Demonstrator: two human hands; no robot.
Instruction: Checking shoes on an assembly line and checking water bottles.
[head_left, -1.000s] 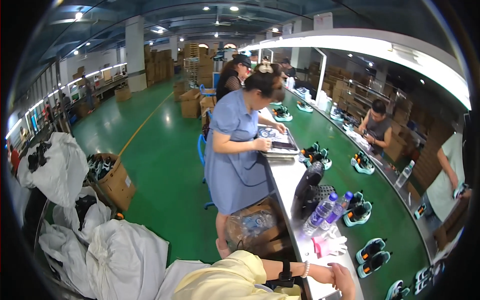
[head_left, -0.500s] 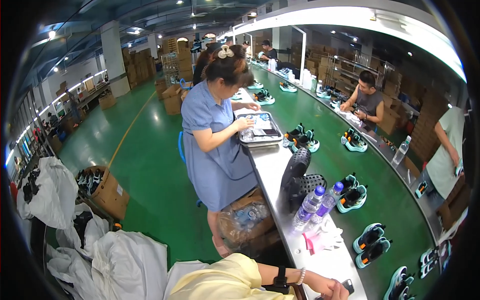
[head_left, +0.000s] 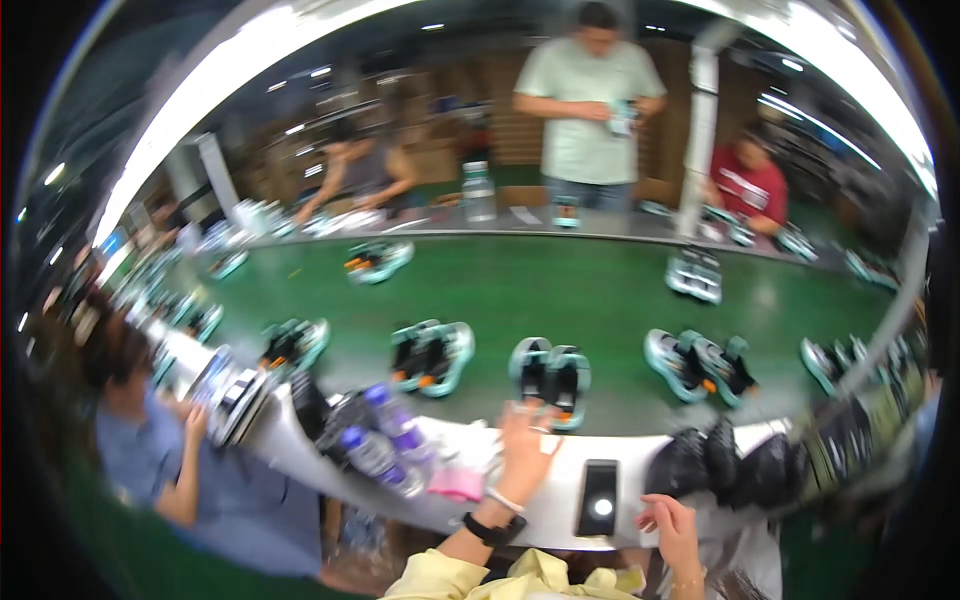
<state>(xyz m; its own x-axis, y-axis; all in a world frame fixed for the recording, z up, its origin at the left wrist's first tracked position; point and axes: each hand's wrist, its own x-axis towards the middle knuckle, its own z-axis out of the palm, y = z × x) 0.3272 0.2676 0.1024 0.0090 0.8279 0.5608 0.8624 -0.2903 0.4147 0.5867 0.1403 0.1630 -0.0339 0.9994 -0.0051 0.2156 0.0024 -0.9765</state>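
Observation:
My left hand (head_left: 526,456), with a white bracelet and a black wristband, reaches over the metal ledge with its fingers spread. Its fingertips overlap the near end of a pair of black and mint-green sneakers (head_left: 552,375) on the green belt; blur hides whether they touch. A dark smartphone (head_left: 597,500) lies on the ledge between my two hands, a bright reflection on its screen. To the right of the phone is my right hand (head_left: 672,530), its fingers loosely bent and nothing visible in them.
Left on the ledge are purple-capped bottles (head_left: 385,440) and a pink-and-white glove (head_left: 460,478). Dark footwear (head_left: 715,462) stands at right. Several sneaker pairs (head_left: 433,355) dot the belt (head_left: 500,270). A seated co-worker (head_left: 190,450) is at left; others work across the belt.
The view has swung right to face the belt. The small dark object in my hands earlier is out of them; a phone now lies on the ledge. My left hand reaches toward the sneakers.

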